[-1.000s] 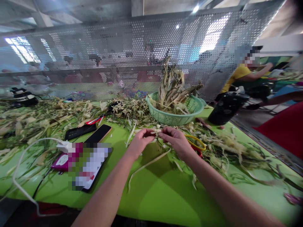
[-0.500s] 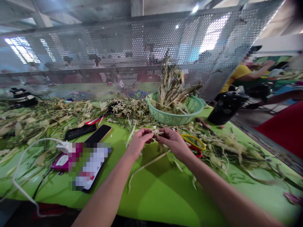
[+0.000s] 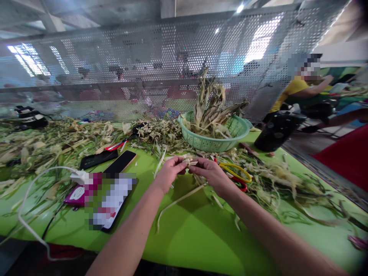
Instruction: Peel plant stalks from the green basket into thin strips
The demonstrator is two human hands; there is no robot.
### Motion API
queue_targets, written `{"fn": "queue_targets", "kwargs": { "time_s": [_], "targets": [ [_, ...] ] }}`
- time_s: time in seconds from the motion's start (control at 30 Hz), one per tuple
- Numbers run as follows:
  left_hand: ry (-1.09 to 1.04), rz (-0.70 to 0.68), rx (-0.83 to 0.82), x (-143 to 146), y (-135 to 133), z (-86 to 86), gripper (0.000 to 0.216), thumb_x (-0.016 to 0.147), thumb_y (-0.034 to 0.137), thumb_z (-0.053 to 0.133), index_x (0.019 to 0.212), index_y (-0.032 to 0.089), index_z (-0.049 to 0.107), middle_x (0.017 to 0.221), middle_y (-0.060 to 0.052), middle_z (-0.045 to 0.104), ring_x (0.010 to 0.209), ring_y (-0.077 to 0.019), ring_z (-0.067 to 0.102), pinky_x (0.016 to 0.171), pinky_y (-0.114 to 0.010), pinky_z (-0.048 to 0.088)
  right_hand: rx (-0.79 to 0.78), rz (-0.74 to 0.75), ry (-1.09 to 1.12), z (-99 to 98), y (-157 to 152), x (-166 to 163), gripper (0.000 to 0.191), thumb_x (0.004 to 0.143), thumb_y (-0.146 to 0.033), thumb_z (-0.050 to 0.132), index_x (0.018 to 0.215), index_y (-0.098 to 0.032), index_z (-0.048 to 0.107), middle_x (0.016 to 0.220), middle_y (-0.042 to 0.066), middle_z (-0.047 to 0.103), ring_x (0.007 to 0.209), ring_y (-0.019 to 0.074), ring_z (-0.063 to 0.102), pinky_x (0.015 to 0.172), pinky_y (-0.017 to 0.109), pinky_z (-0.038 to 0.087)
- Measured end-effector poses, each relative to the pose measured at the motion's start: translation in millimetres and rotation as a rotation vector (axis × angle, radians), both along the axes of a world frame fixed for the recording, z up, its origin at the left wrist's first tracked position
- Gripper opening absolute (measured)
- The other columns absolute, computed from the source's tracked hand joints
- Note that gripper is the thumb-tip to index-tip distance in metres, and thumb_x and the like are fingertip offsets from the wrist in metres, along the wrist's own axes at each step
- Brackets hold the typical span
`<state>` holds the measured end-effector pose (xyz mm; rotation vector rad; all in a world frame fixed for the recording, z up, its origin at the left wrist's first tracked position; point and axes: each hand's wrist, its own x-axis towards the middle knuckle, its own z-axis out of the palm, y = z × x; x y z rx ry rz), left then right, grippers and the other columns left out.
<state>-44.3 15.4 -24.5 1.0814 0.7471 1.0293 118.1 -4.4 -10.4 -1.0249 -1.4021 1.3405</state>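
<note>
Head view: the left hand and the right hand meet fingertip to fingertip, both pinching a small folded leaf piece held just above the green table. A long strip trails from it back toward the wrists. The fibre looks thin and dry, so a hard pull could snap it or slip it free. The scissors just beyond the right hand could snag loose ends.
</note>
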Motion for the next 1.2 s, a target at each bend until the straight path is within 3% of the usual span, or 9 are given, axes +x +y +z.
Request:
{"fn": "queue_targets", "kwargs": {
  "time_s": [0.17,0.43,0.8,1.1,1.2],
  "targets": [
    [-0.057,-0.007,-0.051,-1,0,-0.9,0.034,0.067,0.039,0.078,0.089,0.015,0.067,0.084,-0.001,0.064,0.07,-0.0092,0.055,0.07,-0.023,0.043,-0.104,0.004,0.079,-0.3,-2,-1,0.033,0.069,-0.044,0.076,0.087,-0.018,0.068,0.081,0.003,0.067,0.073,0.0164,0.06,0.072,0.03,0.046],
    [-0.001,0.078,-0.04,-2,-2,2.3,0.03,0.069,0.038,0.075,0.086,0.017,0.062,0.083,0.0,0.063,0.074,-0.0118,0.059,0.072,-0.026,0.045,0.127,-0.138,-0.138,-3.8,0,-1,0.027,0.071,-0.043,0.074,0.078,-0.019,0.062,0.07,-0.001,0.059,0.063,0.0131,0.05,0.059,0.026,0.039],
    [-0.006,0.095,-0.022,1,0,-3.6,0.03,0.07,0.039,0.075,0.085,0.017,0.061,0.08,0.001,0.063,0.07,-0.0108,0.059,0.07,-0.025,0.044,0.243,-0.186,-0.227,-10.9,0,-1,0.021,0.075,-0.038,0.071,0.077,-0.02,0.061,0.068,-0.002,0.058,0.063,0.0141,0.051,0.059,0.027,0.039],
    [-0.136,-0.045,-0.132,-2,0,-2.1,0.034,0.066,0.04,0.079,0.081,0.014,0.062,0.075,0.0,0.06,0.064,-0.0083,0.054,0.064,-0.024,0.044,0.059,-0.045,-0.046,0.1,-3,-3,0.025,0.07,-0.04,0.075,0.076,-0.019,0.063,0.07,-0.001,0.061,0.065,0.0141,0.053,0.063,0.028,0.044],
    [-0.11,-0.012,-0.097,-3,-1,0.1,0.033,0.069,0.043,0.076,0.083,0.015,0.063,0.077,0.0,0.061,0.068,-0.0093,0.055,0.066,-0.024,0.044,0.024,-0.054,0.009,0.0,-2,-3,0.023,0.071,-0.037,0.075,0.077,-0.019,0.063,0.072,-0.001,0.06,0.065,0.0128,0.053,0.062,0.027,0.044]
  ]
}}
